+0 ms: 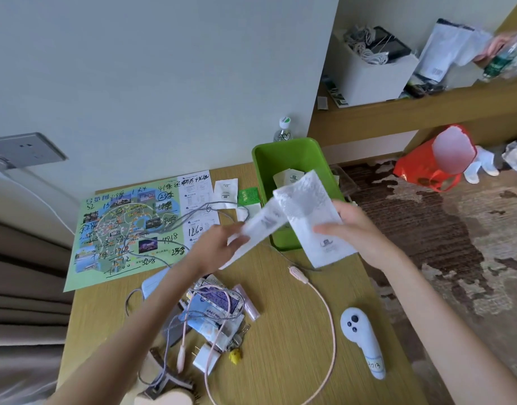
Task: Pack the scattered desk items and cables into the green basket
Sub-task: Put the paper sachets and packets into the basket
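**Both hands held paper over the green basket**

The left hand [219,244] had its fingers [235,230] curled round one end of a narrow white wrapper [260,225], pinching it. The right hand [358,226] pinched a wider white paper bag [307,209] between thumb and fingers. The two papers overlapped above the near left corner of the green basket [283,154], which stood at the far right corner of the surface [283,290] with a beige packet [289,177] inside it.

A clear bottle [283,130] stood just behind the basket. Left of it lay a white sachet [226,190] and a green sachet [247,195], then a printed map [120,229] covered in handwriting along the far left edge, with a grey cable [193,215] trailing across it. Toward the near edge sat a heap of packets [219,302], a white plug [204,358] and a small yellow figure [235,356]. A pink cable [331,317] looped beside the heap, and a white controller [361,340] lay near the right edge.
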Motion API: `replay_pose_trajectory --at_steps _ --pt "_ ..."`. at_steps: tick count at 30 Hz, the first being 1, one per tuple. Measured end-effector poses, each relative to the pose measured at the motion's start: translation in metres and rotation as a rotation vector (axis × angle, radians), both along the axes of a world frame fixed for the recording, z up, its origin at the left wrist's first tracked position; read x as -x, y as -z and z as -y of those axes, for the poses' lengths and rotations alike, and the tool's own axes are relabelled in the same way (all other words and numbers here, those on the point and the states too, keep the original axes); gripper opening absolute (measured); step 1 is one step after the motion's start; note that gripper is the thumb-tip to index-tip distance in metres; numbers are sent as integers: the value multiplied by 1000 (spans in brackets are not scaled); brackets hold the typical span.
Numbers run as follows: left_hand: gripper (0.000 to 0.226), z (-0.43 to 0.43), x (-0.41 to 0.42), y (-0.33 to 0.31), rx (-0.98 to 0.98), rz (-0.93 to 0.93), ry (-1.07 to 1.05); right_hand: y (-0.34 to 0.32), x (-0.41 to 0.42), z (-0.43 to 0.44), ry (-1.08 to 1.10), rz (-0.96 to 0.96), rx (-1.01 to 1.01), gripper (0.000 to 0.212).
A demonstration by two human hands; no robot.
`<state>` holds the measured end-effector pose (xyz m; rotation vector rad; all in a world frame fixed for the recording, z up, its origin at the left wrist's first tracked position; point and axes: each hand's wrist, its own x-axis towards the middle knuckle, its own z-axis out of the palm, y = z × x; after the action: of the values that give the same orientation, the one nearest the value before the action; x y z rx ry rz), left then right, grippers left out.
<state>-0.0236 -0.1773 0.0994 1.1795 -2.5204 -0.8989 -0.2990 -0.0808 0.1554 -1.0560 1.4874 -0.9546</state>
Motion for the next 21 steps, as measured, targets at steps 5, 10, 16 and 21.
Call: replay_pose_trajectory --at_steps 5,10,16,21 --pt "31 30 24 -31 -30 -166 -251 -9 8 55 218 -167 145 29" --pt "28 57 60 -41 -65 -309 -472 14 14 104 380 -331 67 29" --pt "44 68 114 -31 -164 -394 -517 46 23 106 163 -769 -18 47" --pt "53 73 143 -18 -21 -195 -513 43 33 98 170 -846 159 37"
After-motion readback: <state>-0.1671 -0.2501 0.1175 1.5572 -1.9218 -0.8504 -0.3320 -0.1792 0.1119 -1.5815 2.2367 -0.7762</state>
